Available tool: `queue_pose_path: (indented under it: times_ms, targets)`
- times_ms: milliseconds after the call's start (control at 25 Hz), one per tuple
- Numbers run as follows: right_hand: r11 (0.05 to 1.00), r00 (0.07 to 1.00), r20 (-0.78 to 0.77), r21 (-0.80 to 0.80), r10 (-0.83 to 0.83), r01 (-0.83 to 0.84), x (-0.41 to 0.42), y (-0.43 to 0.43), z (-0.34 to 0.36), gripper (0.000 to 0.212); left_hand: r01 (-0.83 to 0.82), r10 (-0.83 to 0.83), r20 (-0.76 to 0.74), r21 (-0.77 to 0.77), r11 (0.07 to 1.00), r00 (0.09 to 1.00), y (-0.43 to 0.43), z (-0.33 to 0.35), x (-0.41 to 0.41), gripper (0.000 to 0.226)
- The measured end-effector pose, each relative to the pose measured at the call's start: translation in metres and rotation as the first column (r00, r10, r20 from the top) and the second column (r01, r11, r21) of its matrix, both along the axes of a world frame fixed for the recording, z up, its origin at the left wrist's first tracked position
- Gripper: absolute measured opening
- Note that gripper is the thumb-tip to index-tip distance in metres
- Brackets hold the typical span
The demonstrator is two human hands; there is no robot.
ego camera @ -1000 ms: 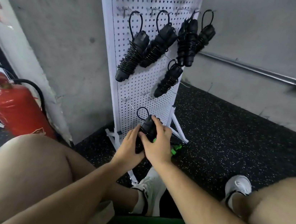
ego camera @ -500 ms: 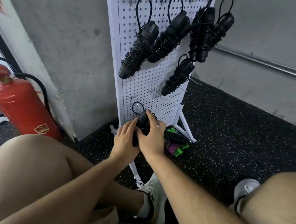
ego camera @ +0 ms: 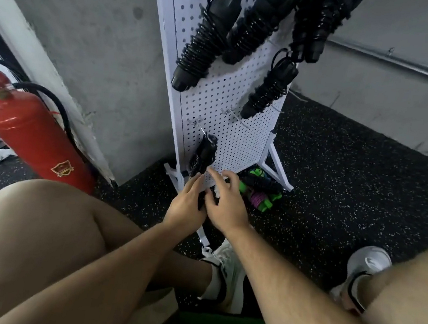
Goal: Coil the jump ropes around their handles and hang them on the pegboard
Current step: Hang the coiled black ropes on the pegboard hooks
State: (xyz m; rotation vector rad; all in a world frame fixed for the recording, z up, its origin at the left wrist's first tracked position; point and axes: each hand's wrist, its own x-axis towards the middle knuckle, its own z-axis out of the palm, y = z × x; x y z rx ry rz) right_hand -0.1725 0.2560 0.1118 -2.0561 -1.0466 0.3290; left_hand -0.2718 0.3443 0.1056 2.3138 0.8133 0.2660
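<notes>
A white pegboard (ego camera: 234,134) stands on the floor against a concrete pillar. Several black coiled jump ropes hang on its upper hooks, among them one at the left (ego camera: 205,41) and one lower right (ego camera: 269,87). A further black coiled rope (ego camera: 203,155) hangs from a low hook. My left hand (ego camera: 188,202) is just below that rope with straight fingers near its bottom end. My right hand (ego camera: 225,202) is beside it with loose fingers, holding nothing. Green and purple jump ropes (ego camera: 259,191) lie on the floor behind the pegboard's foot.
A red fire extinguisher (ego camera: 29,129) leans at the left by the pillar. The pegboard's white stand legs (ego camera: 278,167) spread over the black speckled floor. My knees and white shoes (ego camera: 228,269) fill the foreground. A metal pipe (ego camera: 399,66) runs along the right wall.
Both hands held the black coiled rope at the low hook before. Now the rope hangs by itself and both hands have let go and dropped slightly below it.
</notes>
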Motion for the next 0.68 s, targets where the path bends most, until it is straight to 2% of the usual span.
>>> queue_pose_path:
  times_ms: [200,360,680]
  targets:
    - [0.982,0.980,0.200,-0.183,-0.002,0.039,0.005,-0.016,-0.016,0.053,0.037,-0.033,-0.045,0.093,0.995,0.998,-0.009,-0.009,0.007,0.067]
    - [0.922,0.977,0.212,-0.384,0.029,0.056,0.029,-0.035,-0.032,0.058,0.170,-0.149,-0.152,0.139,0.976,0.977,-0.022,-0.032,0.038,0.063]
    - [0.799,0.979,0.196,-0.578,-0.059,0.164,0.129,-0.058,-0.085,0.064,0.385,-0.341,-0.360,0.057,0.921,0.868,-0.031,-0.089,0.142,0.074]
